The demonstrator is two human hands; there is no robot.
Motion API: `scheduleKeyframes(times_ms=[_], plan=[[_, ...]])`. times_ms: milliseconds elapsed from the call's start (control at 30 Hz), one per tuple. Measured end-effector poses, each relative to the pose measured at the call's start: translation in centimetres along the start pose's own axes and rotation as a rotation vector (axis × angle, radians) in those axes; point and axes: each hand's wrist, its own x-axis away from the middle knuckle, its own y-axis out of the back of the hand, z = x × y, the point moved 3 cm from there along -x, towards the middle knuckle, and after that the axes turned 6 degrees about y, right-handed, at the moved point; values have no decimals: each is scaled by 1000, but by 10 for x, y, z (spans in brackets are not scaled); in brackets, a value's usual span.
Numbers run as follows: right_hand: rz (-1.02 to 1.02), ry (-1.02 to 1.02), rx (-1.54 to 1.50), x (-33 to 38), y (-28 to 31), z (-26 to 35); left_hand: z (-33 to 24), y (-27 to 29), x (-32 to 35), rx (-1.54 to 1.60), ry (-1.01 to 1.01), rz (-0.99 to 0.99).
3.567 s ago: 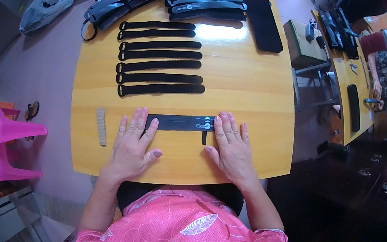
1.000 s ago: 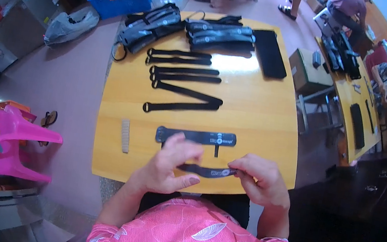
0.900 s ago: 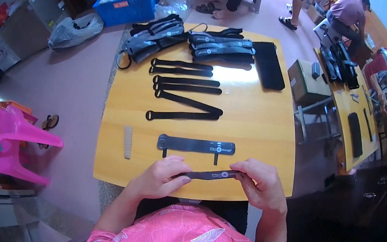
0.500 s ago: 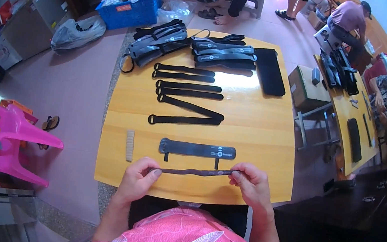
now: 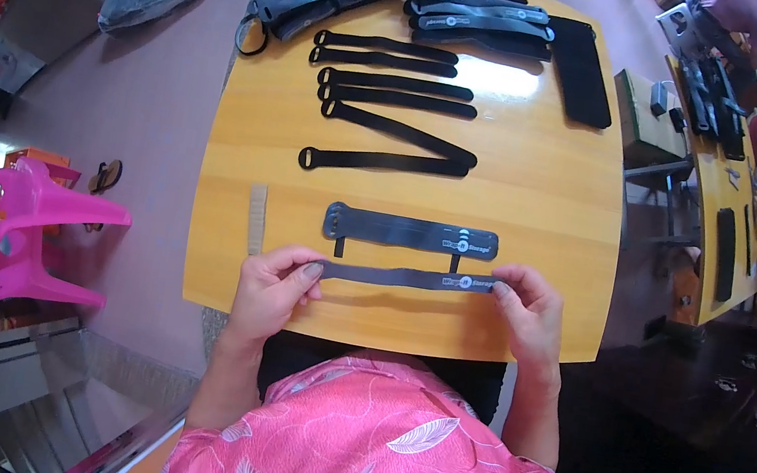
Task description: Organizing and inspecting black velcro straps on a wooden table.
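Between my two hands a narrow dark grey strap (image 5: 392, 277) with pale printing is stretched out level above the near part of the table. My left hand (image 5: 276, 290) pinches its left end between thumb and fingers. The right end is gripped by my right hand (image 5: 532, 315) in the same way. Just beyond it lies a wider dark grey strap (image 5: 407, 232), printed side up, with two short black tabs sticking out from under its near edge. A beige ribbed strip (image 5: 257, 217) lies to the left, close to my left hand.
Several black straps with end loops (image 5: 397, 88) lie in rows mid-table. Strap bundles (image 5: 477, 19) and a black rectangular piece (image 5: 582, 76) sit at the far side. A pink stool (image 5: 33, 231) stands left; a cardboard box (image 5: 644, 120) and a second table (image 5: 695, 237) are right, with people there.
The view has tipped down toward the near table. The held strap has turned from nearly edge-on to show its printed face, and both hands still hold its ends.
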Motion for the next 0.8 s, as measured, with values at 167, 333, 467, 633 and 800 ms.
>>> scheduleKeyframes(times_ms=[167, 333, 467, 633, 800], plan=[[-132, 55, 97, -5, -6, -2, 3, -4, -9, -248, -104, -251], [-236, 124, 210, -13, -7, -11, 3, -9, -20, -239, -38, -279], [-262, 142, 254, -20, -9, -16, 5, -6, -26, -273, -31, -298], [-223, 140, 342, -23, -9, -9, 8, -4, -32, -285, -30, -306], [-252, 177, 378, -26, -12, -3, 8, -8, -36, -233, -12, -346]])
